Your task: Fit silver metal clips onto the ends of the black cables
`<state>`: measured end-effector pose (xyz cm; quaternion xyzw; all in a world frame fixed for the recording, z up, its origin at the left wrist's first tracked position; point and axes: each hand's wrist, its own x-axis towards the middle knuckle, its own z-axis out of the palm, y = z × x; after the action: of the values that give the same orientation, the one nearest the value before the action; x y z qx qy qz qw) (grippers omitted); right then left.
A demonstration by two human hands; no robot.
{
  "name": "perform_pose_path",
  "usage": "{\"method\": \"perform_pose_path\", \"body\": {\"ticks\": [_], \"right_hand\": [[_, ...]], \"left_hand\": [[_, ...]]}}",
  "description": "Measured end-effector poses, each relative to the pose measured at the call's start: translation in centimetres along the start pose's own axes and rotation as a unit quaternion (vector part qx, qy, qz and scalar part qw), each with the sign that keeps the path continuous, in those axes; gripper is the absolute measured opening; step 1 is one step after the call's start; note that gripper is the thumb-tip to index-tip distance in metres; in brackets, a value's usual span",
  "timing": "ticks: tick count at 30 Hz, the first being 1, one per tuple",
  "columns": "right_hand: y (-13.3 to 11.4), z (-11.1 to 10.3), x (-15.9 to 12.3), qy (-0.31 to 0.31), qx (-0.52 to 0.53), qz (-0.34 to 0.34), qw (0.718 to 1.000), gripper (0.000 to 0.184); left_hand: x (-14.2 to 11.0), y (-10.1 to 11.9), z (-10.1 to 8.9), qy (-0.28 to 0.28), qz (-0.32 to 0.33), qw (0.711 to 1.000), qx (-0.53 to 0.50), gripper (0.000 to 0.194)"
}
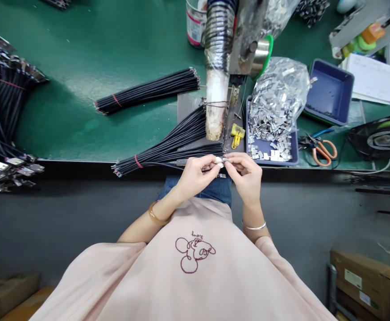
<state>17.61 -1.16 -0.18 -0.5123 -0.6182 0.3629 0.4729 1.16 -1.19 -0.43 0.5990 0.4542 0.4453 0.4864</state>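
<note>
"Two hands at the near edge of the green counter [141,44]?"

"Yes, head view: left hand [198,174] and right hand [247,177], each grip pinched on a tiny piece [225,159] (too small to identify)."

"Around them?"

"Black cables [158,149] on the counter, cardboard boxes [372,281] below."

Pinched piece [225,159] mostly hidden; far-left cables [7,104] cut off
</note>
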Motion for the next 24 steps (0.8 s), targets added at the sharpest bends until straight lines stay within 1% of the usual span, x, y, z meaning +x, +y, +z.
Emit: {"method": "perform_pose_path", "body": {"ticks": [4, 9, 15, 20, 24], "right_hand": [[-0.21, -0.08, 0.00, -0.002, -0.008, -0.001, 1.000, 0.006], [-0.28, -0.26, -0.16, -0.007, -0.010, -0.001, 1.000, 0.006], [-0.24, -0.43, -0.18, -0.013, -0.020, -0.006, 1.000, 0.006], [-0.43, -0.53, -0.15, -0.020, -0.036, -0.016, 0.999, 0.007], [-0.69, -0.70, -0.19, -0.016, -0.073, -0.041, 0.996, 0.007]], "left_hand": [[-0.06, -0.47, 0.35, 0.012, 0.004, 1.000, 0.019, 0.014], [-0.04, -0.50, 0.40, 0.026, 0.021, 0.998, 0.056, 0.013], [0.03, -0.39, 0.29, 0.028, 0.020, 0.998, 0.048, 0.013], [0.05, -0.53, 0.18, 0.019, 0.022, 0.998, 0.047, 0.015], [0.04, -0.80, 0.06, 0.015, 0.050, 0.996, 0.078, 0.014]]}}
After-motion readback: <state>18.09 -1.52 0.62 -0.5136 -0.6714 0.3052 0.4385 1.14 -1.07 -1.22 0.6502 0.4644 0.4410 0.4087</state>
